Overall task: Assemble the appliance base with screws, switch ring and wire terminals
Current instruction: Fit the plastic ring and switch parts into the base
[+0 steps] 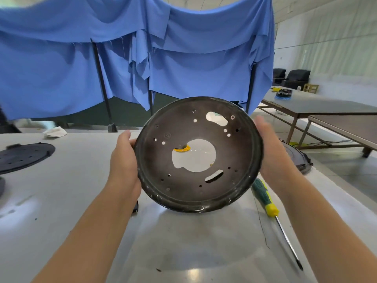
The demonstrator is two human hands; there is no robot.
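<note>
base plate (163, 160) – dark round perforated metal, tilted | left hand (124, 160), right hand (269, 148) – both gripping its rim

Ahead of me at twelve o'clock a blue cloth (122, 58) hangs in folds over dark poles (102, 84). At ten o'clock a crumpled white rag (54, 132) lies on the far edge of my surface (71, 180). Off at two o'clock stand long brown tables (326, 111), and behind them two black armchairs (293, 77) beside a small wooden stool (311, 87).
</note>
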